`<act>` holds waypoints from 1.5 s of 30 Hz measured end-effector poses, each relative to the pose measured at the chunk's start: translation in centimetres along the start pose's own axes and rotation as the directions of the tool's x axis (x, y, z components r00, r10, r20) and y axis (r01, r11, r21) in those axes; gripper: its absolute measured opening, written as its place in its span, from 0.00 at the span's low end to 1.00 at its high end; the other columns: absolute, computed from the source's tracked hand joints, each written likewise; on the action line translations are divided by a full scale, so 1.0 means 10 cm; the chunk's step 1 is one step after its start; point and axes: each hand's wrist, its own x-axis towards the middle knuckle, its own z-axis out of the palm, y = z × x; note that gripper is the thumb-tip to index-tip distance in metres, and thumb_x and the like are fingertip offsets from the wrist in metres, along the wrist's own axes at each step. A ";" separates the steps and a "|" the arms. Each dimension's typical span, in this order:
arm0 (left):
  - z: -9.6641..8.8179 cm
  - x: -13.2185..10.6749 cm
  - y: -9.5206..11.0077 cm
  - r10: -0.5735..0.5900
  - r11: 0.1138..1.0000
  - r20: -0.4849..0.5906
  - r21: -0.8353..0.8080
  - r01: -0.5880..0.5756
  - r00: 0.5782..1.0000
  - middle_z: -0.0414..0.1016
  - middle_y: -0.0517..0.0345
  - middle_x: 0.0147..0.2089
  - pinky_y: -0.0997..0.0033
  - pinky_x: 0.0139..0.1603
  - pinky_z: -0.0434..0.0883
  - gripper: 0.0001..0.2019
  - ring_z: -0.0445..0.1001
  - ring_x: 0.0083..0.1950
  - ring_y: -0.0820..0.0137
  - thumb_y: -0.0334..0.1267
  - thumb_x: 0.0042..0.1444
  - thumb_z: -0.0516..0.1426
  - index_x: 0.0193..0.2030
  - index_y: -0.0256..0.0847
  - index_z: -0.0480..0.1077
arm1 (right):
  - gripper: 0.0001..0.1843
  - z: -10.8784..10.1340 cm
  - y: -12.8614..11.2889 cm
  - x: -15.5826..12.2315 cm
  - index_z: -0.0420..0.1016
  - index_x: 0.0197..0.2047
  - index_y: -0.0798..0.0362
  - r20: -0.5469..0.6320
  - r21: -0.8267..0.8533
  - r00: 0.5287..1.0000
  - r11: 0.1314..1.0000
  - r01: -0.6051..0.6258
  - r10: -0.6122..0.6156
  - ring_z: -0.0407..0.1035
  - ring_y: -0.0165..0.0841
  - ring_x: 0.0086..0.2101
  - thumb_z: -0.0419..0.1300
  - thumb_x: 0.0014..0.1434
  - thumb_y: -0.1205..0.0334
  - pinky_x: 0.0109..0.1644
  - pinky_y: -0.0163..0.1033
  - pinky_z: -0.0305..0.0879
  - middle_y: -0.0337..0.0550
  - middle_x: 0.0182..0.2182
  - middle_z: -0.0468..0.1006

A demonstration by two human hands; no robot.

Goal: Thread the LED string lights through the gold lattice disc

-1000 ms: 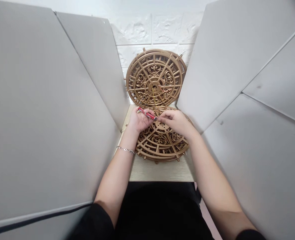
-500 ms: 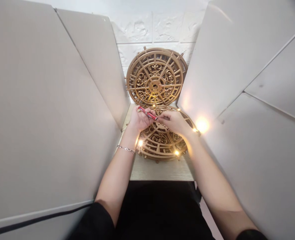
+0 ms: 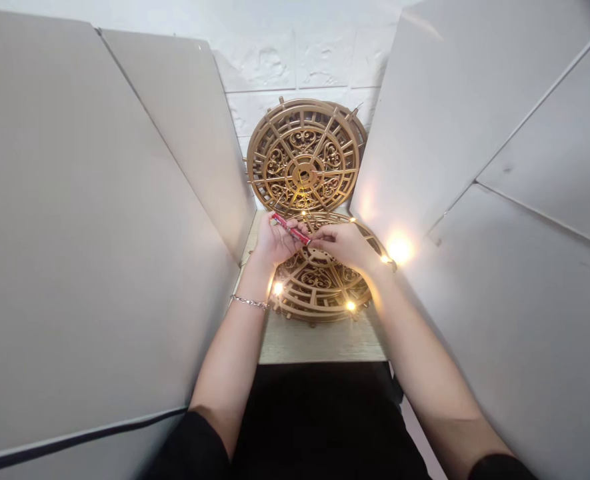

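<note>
A slim red pen-like tool (image 3: 291, 229) lies slantwise across the palm of my left hand (image 3: 277, 244), which is turned up with its fingers curled round the tool. At the tool's lower right end, my right hand (image 3: 341, 245) has its thumb and fingers pinched together; whether they grip the tip or something small beside it is hard to tell. Beneath both hands lies a round gold openwork disc (image 3: 317, 293) with scrollwork and glowing lights round its rim. The hands hide part of its centre.
A second gold openwork stack (image 3: 303, 153) leans against the white brick wall (image 3: 265, 63). Tall pale panels stand close on the left (image 3: 99, 220) and the right (image 3: 505, 267). The light wood tabletop (image 3: 319, 343) ends near my body. A black cable (image 3: 79, 439) runs at lower left.
The whole view has shifted slightly left. The red tool seems turned a little in my left hand, while both hands keep nearly the same place over the disc.
</note>
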 end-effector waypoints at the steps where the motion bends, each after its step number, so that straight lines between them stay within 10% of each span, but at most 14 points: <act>1: 0.01 -0.01 0.00 0.001 1.000 -0.004 -0.012 -0.001 1.000 0.67 0.51 0.21 0.71 0.26 0.69 0.22 0.70 0.24 0.70 0.48 0.55 0.34 0.18 0.40 0.55 | 0.08 0.00 0.01 0.00 0.76 0.30 0.51 -0.010 -0.008 1.000 1.000 0.016 -0.016 0.63 0.27 0.26 0.57 0.51 0.58 0.31 0.34 0.56 0.37 0.24 0.74; 8: -0.01 0.01 0.02 0.138 0.971 -0.111 -0.182 -0.156 0.984 0.63 0.55 0.19 0.67 0.31 0.71 0.19 0.69 0.26 0.70 0.45 0.55 0.38 0.19 0.40 0.55 | 0.12 -0.07 0.07 0.00 0.74 0.32 0.51 -0.226 -0.463 0.973 0.884 -0.067 -0.045 0.65 0.32 0.32 0.51 0.57 0.58 0.32 0.36 0.53 0.43 0.32 0.75; 21: -0.09 0.05 0.02 0.131 0.962 -0.072 -0.231 -0.145 0.989 0.62 0.55 0.19 0.67 0.33 0.71 0.19 0.69 0.26 0.70 0.46 0.56 0.38 0.19 0.40 0.54 | 0.09 0.01 -0.06 -0.01 0.64 0.27 0.54 0.012 0.121 1.000 0.993 0.004 -0.006 0.55 0.25 0.24 0.51 0.55 0.59 0.30 0.33 0.52 0.34 0.21 0.62; 45: 0.04 -0.04 0.01 0.030 0.999 -0.027 -0.010 -0.030 0.999 0.66 0.52 0.21 0.71 0.27 0.70 0.23 0.70 0.25 0.69 0.50 0.55 0.35 0.18 0.40 0.56 | 0.06 0.06 0.05 0.03 0.76 0.29 0.52 -0.053 0.032 0.999 0.999 -0.003 0.005 0.62 0.26 0.26 0.60 0.49 0.60 0.32 0.33 0.55 0.37 0.24 0.74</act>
